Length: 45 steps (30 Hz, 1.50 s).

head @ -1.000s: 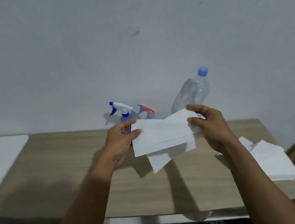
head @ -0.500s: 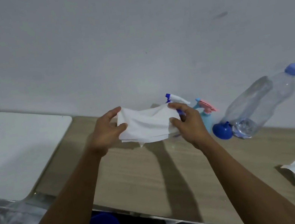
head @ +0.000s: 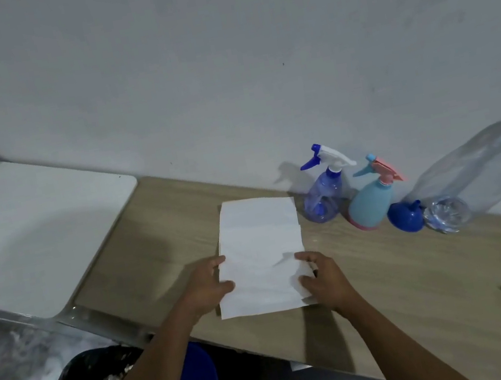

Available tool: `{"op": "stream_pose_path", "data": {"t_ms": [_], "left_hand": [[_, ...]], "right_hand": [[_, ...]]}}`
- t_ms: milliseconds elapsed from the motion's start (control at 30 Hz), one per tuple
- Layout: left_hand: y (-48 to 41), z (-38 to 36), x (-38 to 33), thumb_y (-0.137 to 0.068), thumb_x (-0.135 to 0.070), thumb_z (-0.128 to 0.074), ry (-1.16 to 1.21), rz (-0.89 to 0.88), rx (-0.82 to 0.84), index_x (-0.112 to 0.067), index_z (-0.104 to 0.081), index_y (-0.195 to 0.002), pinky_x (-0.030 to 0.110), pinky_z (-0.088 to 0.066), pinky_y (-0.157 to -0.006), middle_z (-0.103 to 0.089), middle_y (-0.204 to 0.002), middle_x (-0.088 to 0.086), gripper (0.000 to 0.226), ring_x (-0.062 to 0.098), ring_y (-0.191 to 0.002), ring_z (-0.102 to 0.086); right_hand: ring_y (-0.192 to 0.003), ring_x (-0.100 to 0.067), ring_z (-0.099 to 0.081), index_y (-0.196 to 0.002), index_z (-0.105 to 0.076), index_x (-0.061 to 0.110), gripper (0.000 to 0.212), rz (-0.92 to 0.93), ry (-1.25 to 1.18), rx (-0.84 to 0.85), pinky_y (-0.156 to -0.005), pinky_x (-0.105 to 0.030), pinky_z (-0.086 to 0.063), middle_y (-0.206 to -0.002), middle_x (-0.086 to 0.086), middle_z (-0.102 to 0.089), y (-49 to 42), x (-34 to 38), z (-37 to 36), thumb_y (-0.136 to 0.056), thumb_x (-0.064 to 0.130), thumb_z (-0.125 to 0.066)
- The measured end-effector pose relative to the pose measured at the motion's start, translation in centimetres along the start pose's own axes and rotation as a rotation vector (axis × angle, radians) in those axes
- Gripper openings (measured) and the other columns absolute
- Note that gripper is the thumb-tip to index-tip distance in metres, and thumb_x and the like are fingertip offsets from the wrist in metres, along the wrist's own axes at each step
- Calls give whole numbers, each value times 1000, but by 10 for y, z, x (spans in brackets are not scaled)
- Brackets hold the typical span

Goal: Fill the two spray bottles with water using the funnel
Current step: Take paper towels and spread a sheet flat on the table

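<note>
On the counter (head: 392,282), the paper (head: 259,248) held aloft a moment before lay flat just left of the capped blue bottle (head: 324,200) and teal bottle (head: 370,205), left grip (head: 208,289) and right grip (head: 323,279) pinching its near edges; the funnel (head: 404,218) sat beside them, so filling looked unstarted.

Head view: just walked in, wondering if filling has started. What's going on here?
A person's left hand and right hand hold a stack of white paper towels by its side edges, flat on the wooden table. The blue spray bottle, teal spray bottle, blue funnel and clear water bottle sit by the wall, untouched, sprayer heads on.
</note>
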<state>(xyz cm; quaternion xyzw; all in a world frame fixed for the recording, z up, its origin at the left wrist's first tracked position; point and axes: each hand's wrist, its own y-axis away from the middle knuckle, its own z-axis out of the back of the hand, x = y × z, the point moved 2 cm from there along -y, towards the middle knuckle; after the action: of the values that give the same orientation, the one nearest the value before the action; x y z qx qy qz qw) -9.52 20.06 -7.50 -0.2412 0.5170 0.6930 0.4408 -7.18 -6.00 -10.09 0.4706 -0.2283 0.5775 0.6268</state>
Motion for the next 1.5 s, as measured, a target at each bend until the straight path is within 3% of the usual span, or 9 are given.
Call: {"op": "stream_pose_path", "data": {"t_ms": [100, 233, 300, 400, 500, 567, 667, 1200, 1500], "left_hand": [[0, -1, 9, -83, -9, -74, -113, 7, -9, -12, -43, -145, 21, -40, -99, -42, -149, 4, 70, 16, -131, -44], [2, 0, -3, -86, -29, -73, -323, -98, -200, -15, -52, -129, 21, -43, -85, -48, -128, -7, 50, 13, -110, -52], [-4, -3, -11, -89, -40, -65, -503, -258, -417, -16, -51, -133, 32, -41, -97, -50, -135, -1, 52, 20, -121, -51], [-17, -31, -12, -97, -40, -49, -709, -453, -400, -15, -38, -147, 35, -20, -118, -35, -155, 4, 57, 23, -145, -28], [-31, -62, 2, -100, -43, -34, -934, -431, -350, -10, -21, -154, 44, -8, -123, -14, -163, 10, 65, 27, -152, -6], [-44, -76, 17, -100, -46, -28, -957, -376, -319, -9, -13, -156, 47, -8, -123, -4, -164, 11, 68, 28, -152, 2], [-58, -85, 32, -101, -48, -19, -919, -306, -292, -11, 2, -156, 47, -6, -123, 12, -163, 9, 70, 27, -150, 15], [-60, -103, 38, -100, -44, -11, -967, -393, -302, -10, -3, -156, 41, 3, -123, 5, -164, 8, 66, 24, -151, 9], [-43, -171, 20, -102, -37, -20, -993, -511, -256, -2, -18, -153, 48, -15, -123, -12, -162, 16, 63, 29, -152, -6]], "right_hand": [[-120, -20, -55, -132, -57, 17, 48, -42, 155, 73, -97, -22, -41, -128, 0, -55, 2, -16, -8, -87, 11, -70], [-109, -21, -57, -116, -60, 24, 47, 72, 625, -148, -82, -31, -46, -112, 2, -60, -8, -16, -1, -89, 60, -47], [-112, -25, -55, -116, -64, 19, 38, 185, 570, -267, -86, -34, -47, -116, -4, -61, -18, -1, 0, -96, 49, -51], [-128, -25, -51, -134, -58, 18, 38, 365, 509, -248, -104, -32, -41, -137, -6, -57, -43, 22, -14, -101, 36, -51], [-153, -28, -21, -155, -32, 22, 55, 507, 758, -65, -123, -43, -16, -163, -4, -31, -74, 20, -36, -106, 44, -26], [-156, -24, 5, -161, -13, 25, 59, 521, 880, 43, -125, -47, 1, -169, 0, -7, -93, 14, -45, -107, 48, -16], [-154, -21, 19, -161, 1, 27, 63, 504, 936, 141, -125, -49, 9, -169, 2, 10, -109, 7, -55, -106, 54, -12], [-156, -24, 8, -161, -6, 18, 66, 447, 963, 60, -126, -51, -1, -169, -2, 1, -100, -14, -50, -104, 51, -10], [-156, -22, 8, -161, -8, 17, 69, 414, 922, 38, -127, -48, -1, -169, -2, 0, -64, -58, 5, -101, 50, -4]]}}
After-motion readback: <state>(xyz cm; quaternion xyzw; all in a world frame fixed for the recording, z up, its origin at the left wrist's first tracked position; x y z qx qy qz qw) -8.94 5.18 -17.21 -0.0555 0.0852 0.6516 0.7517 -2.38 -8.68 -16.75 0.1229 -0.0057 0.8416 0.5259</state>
